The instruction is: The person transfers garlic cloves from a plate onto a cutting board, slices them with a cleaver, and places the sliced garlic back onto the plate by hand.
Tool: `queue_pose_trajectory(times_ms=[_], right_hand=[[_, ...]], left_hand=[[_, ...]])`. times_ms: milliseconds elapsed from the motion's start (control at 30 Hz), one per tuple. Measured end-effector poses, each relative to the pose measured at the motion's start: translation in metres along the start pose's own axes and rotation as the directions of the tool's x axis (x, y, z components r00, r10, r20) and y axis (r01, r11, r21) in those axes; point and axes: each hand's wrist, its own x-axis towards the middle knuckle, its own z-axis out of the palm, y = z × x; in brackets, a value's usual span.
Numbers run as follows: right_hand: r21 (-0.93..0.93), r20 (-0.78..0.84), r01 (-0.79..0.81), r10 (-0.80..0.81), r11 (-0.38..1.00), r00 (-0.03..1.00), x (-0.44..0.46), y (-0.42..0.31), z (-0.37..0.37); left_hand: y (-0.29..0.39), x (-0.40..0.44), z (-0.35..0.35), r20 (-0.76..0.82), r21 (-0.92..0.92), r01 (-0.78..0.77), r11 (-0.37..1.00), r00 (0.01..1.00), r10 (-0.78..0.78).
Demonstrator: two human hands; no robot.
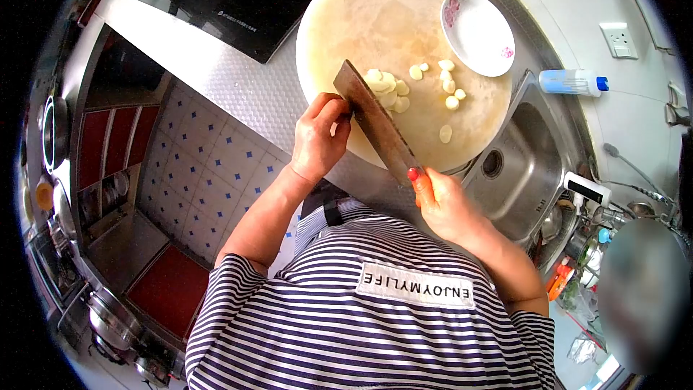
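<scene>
My right hand (449, 209) grips the handle of a cleaver (378, 124), whose broad dark blade slants across the round cutting board (361, 7). At the blade's left face, close to its far end, my left hand (318, 139) is closed with its fingers curled; whatever they may hold is hidden. Pale slices, apparently garlic (388, 87), lie in a small heap against the blade's right side. Several whole peeled cloves (449, 87) are scattered farther right, and a single slice (446, 133) rests nearer to me.
A white oval dish with pink flowers (478, 32) stands on the board's far right. The steel sink (530, 166) borders the board on the right, with a clear blue-capped bottle (574, 82) behind it. A black gas hob (216, 7) is at the left back.
</scene>
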Motion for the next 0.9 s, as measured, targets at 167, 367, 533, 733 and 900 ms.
queue_pose_trajectory(times_ms=[167,367,533,733,900], right_hand=[[0.012,-0.051,0.046,-0.045,0.999,0.998,-0.002,0.001,0.002],[0.006,-0.029,0.025,-0.025,1.000,0.999,-0.009,-0.012,-0.011],[0.031,0.005,-0.039,0.039,0.999,0.999,-0.008,-0.012,-0.011],[0.049,-0.003,-0.013,0.014,0.999,1.000,0.001,-0.003,0.008],[0.046,-0.050,0.065,-0.063,0.997,0.997,0.002,0.000,0.007]], left_hand=[[0.000,-0.001,0.001,-0.008,-0.008,0.012,1.000,1.000,-0.012],[-0.002,-0.002,0.000,-0.002,-0.010,0.005,1.000,1.000,-0.006],[0.000,-0.001,-0.001,-0.005,-0.015,0.012,1.000,1.000,-0.012],[-0.003,-0.003,0.001,-0.017,0.010,-0.020,1.000,1.000,0.021],[-0.002,-0.003,0.000,0.000,0.011,0.027,1.000,1.000,-0.027]])
